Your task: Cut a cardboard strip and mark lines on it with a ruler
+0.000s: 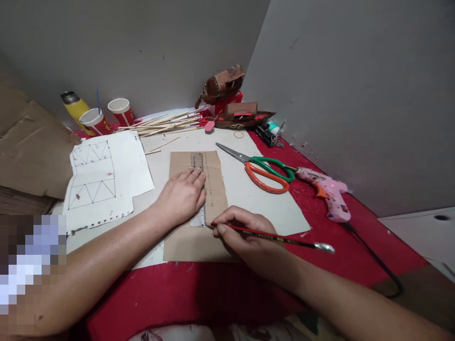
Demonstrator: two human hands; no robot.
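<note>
A steel ruler lies lengthwise on a piece of brown cardboard. Over its middle, my left hand rests flat with the fingers stretched forward, pressing it down and hiding part of it. My right hand is closed round a red and black pencil, whose tip points at the cardboard beside the ruler's near end. Pencil marks and a line show on the cardboard right of the ruler. Just beyond my right hand lie scissors with one green and one orange handle, blades apart.
A pink glue gun with a black cord lies right. A truss drawing on white paper is at left, near folded cardboard. Behind are thin wooden sticks, paper cups, a yellow bottle and brown model boats.
</note>
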